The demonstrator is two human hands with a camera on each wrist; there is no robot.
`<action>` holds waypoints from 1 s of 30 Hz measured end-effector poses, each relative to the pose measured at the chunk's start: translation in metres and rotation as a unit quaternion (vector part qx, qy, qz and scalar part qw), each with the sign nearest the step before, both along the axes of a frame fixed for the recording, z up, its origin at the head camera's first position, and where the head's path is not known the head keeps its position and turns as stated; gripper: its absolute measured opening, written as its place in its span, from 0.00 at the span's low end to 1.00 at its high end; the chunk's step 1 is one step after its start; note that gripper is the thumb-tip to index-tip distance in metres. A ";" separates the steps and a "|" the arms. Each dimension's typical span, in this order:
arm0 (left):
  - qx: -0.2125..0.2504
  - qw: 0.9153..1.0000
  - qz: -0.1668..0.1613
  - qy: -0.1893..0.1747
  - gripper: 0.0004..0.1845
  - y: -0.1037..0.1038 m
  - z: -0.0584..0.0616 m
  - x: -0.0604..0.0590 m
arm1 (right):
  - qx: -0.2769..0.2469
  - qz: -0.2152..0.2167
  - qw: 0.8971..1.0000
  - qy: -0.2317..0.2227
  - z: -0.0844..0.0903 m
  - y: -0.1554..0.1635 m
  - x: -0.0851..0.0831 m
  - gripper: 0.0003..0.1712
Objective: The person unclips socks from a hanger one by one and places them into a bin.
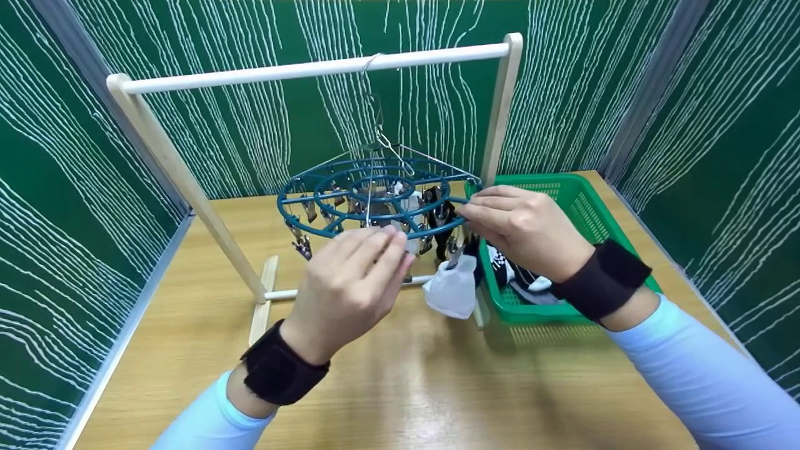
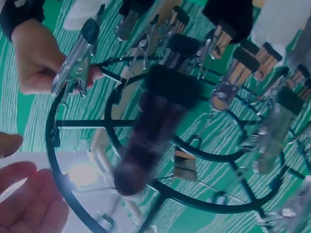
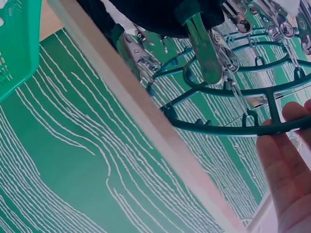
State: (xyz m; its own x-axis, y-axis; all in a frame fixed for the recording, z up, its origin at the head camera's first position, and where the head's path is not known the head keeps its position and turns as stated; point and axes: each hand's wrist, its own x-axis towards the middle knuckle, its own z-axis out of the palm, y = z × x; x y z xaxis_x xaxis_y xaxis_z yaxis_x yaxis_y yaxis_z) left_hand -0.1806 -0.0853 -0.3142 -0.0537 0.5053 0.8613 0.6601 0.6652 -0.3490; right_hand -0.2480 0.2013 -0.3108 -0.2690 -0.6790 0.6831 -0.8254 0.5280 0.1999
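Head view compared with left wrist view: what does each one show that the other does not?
Only the head view shows the wooden rack, the green basket, a white sock hanging from the round hanger, and the table. Only the left wrist view shows, from below, the right hand pinching a metal clip. Both show the hanger's rings, clips and both hands, including the left hand.

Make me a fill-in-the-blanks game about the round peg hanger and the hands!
1. The round peg hanger hangs by a hook from a white ____.
2. The basket beside the right hand is coloured ____.
3. A ____ sock dangles from a peg at the hanger's front.
4. The left hand and right hand both wear a black ____ strap.

Missing words: rail; green; white; wrist
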 end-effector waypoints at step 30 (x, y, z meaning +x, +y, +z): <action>-0.044 0.992 0.114 0.014 0.04 -0.014 -0.014 -0.014 | -0.060 0.011 0.998 -0.011 0.000 -0.015 0.011 0.21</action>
State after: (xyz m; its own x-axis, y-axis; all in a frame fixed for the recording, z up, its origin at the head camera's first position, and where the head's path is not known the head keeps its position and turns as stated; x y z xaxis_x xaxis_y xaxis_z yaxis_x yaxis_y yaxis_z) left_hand -0.1941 -0.0998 -0.3277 -0.1514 0.5566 0.8169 0.4858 0.7616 -0.4289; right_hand -0.2371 0.1859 -0.3108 -0.2706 -0.5981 0.7544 -0.8409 0.5283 0.1173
